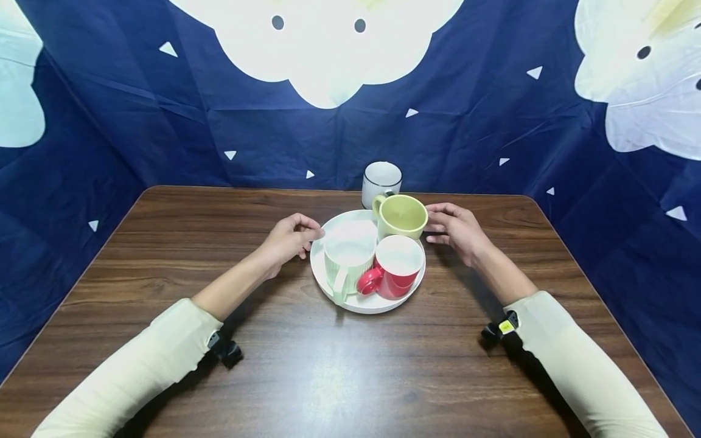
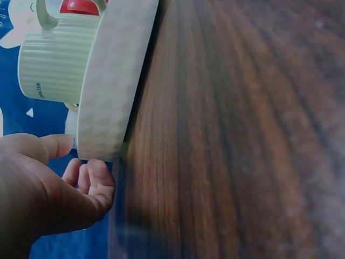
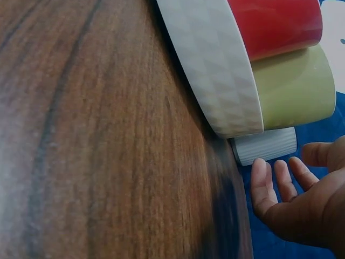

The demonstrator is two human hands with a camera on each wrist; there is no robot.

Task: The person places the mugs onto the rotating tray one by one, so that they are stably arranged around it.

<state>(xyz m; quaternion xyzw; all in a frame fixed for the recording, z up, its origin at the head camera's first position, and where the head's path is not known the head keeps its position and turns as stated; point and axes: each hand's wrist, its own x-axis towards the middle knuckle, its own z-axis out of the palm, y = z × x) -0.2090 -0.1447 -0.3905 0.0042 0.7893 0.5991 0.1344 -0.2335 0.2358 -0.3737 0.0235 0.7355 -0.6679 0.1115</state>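
A round white tray (image 1: 361,308) with a faceted side wall lies on the table and bears three mugs: a pale green ribbed mug (image 1: 350,255), a red mug (image 1: 398,277) with a white inside, and an olive-green mug (image 1: 402,219). At the tray's left edge is my left hand (image 1: 292,237), thumb at the rim and fingers loosely bent beside the outer wall (image 2: 108,108). My right hand (image 1: 457,231) is right of the olive-green mug; in the right wrist view its relaxed fingers (image 3: 283,183) are apart from the tray and hold nothing.
Behind the tray stands a white ribbed mug (image 1: 382,182) with a dark rim, near the back edge of the brown wooden table (image 1: 306,377). A dark blue cloth (image 1: 263,134) with white shapes hangs behind and at both sides.
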